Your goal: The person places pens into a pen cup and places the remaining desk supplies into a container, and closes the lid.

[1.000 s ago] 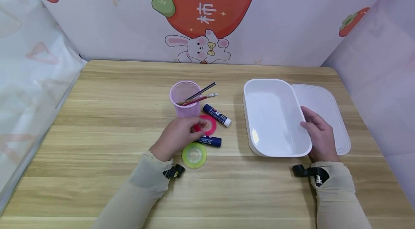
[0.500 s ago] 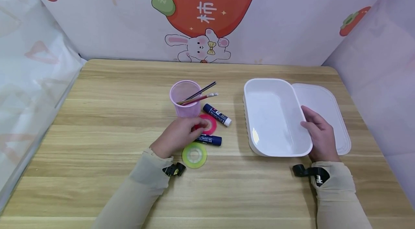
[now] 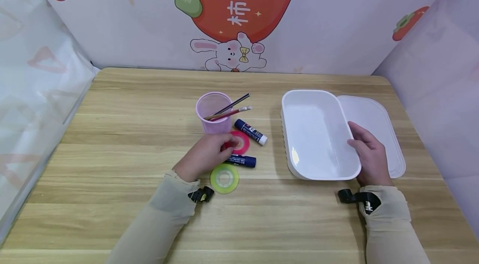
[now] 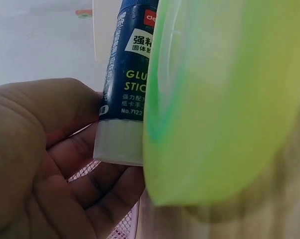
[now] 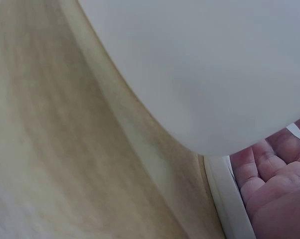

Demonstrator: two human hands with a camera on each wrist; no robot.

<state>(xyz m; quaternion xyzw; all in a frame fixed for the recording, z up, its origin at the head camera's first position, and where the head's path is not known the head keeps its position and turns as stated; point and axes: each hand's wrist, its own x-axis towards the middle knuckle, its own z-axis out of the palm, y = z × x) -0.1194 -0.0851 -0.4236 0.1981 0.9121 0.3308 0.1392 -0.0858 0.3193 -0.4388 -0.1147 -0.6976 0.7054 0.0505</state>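
My left hand (image 3: 206,156) reaches over the pink tape roll (image 3: 244,143), its thumb and index finger pinching the roll's near-left part. Just below the thumb lies a navy glue stick (image 3: 244,161); in the left wrist view the same glue stick (image 4: 125,74), white at one end, hides the fingertips. A yellow-green tape roll (image 3: 224,178) sits nearest me, looming large in the left wrist view. On the right, my right hand (image 3: 372,160) grips the rim of a white rectangular box (image 3: 318,135), thumb over the edge. The right wrist view shows the box's outer wall (image 5: 205,74).
Behind the left hand stands a purple mesh cup (image 3: 215,124) with several pencils (image 3: 233,112) leaning in it. A second glue stick (image 3: 250,132) lies between cup and box. Partly under the box's right side is a white lid (image 3: 378,131). A printed cloth (image 3: 318,27) hangs behind the wooden table (image 3: 112,131).
Almost nothing moves. The left hand stays at the pink tape roll and the right hand keeps its grip on the box; the whole view shifts very slightly.
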